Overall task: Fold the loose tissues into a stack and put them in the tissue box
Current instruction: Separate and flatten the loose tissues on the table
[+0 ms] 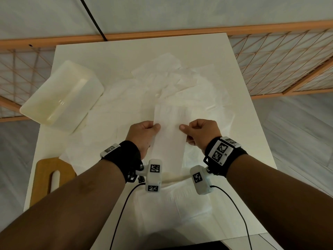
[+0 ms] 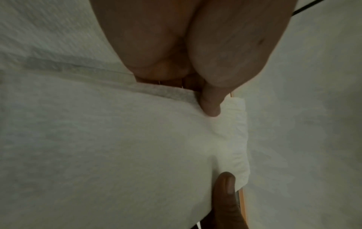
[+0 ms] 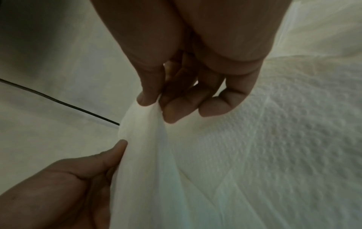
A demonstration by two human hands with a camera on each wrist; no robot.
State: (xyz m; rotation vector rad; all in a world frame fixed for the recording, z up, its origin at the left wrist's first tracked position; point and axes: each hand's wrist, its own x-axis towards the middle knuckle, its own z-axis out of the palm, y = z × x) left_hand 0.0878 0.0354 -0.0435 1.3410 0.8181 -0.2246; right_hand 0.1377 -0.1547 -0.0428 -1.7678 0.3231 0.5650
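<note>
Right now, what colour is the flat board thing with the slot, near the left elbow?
The board is light brown wood; the head view shows it best.

One tissue box (image 1: 61, 94), one wooden lid (image 1: 51, 175), two hands

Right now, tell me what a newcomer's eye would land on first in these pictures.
First, the folded tissue held up at the centre, the left hand and right hand each pinching a side edge. Beneath them, loose tissues sprawl over the white table. At the table's far left corner sits the open cream tissue box, tilted.
</note>
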